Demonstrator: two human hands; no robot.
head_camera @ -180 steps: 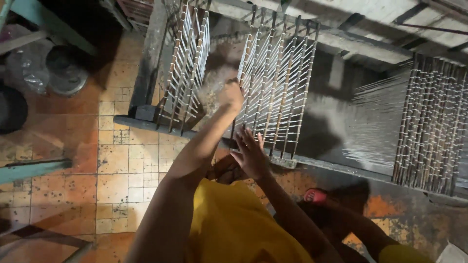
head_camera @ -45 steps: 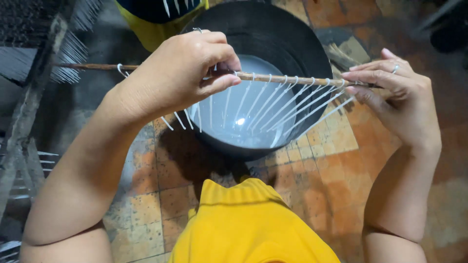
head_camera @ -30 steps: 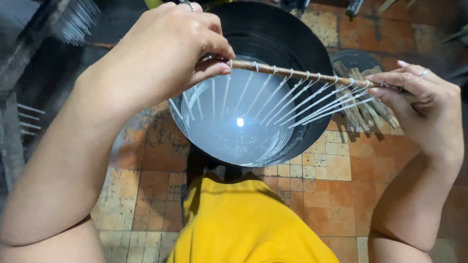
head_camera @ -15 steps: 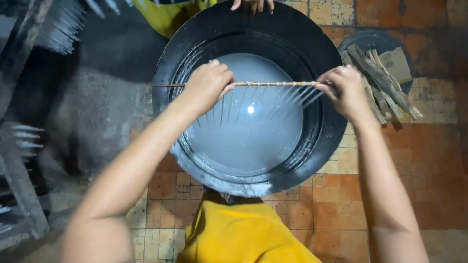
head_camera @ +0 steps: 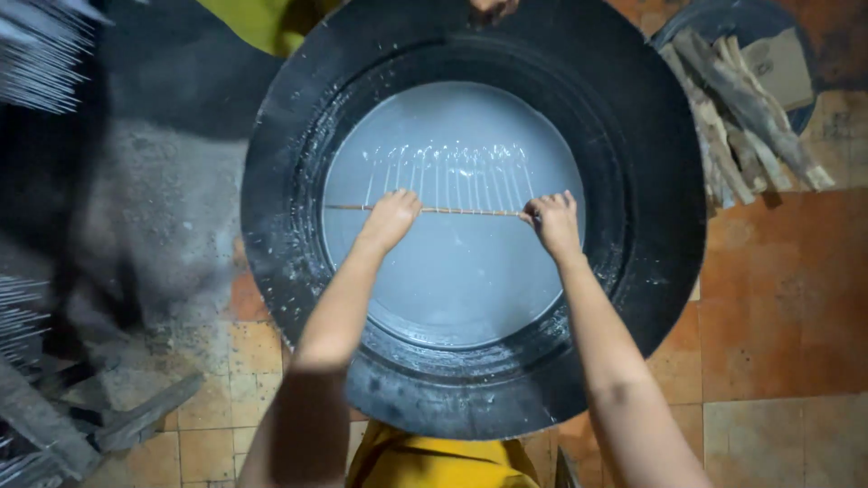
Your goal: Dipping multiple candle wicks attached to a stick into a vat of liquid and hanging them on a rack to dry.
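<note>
1. My left hand (head_camera: 391, 217) and right hand (head_camera: 553, 220) each pinch an end of the thin stick (head_camera: 452, 211), level over the pan.
2. I judge this the dipping step: its hanging wicks (head_camera: 448, 176) touch the pale liquid (head_camera: 452, 271); next calls for a steady, level lift.
3. The wide black pan (head_camera: 651, 271) holds that liquid; a dark tray (head_camera: 723, 18) beyond holds wood sticks (head_camera: 741, 108).

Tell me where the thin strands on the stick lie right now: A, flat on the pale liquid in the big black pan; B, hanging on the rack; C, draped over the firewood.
A: both hands, left and right, hold the stick low over the pan, and the strands spread across the liquid.
</note>
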